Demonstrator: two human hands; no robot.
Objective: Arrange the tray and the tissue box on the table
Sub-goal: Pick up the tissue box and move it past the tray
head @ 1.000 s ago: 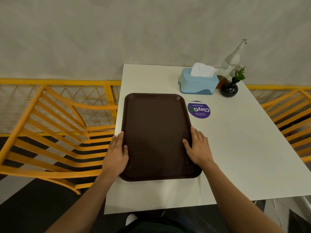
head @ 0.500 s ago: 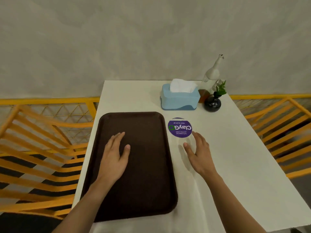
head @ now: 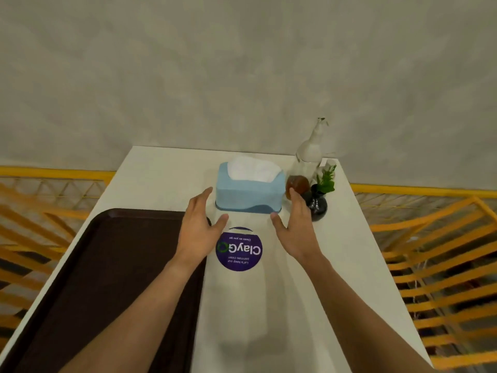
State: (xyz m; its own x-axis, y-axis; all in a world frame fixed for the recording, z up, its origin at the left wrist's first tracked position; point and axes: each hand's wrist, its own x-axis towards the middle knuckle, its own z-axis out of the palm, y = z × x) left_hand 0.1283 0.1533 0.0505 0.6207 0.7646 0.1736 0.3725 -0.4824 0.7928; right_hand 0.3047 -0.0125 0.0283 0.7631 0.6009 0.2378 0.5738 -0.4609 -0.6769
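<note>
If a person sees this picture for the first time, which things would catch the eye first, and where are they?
The eye goes first to the light blue tissue box near the far edge of the white table, with the open left hand and right hand reaching toward its two sides, not yet gripping it. Next come the large dark brown tray on the table's left side and the round purple sticker between the hands.

Left hand (head: 197,232) and right hand (head: 294,230) outstretched, palms facing inward, fingers spread, nothing held
</note>
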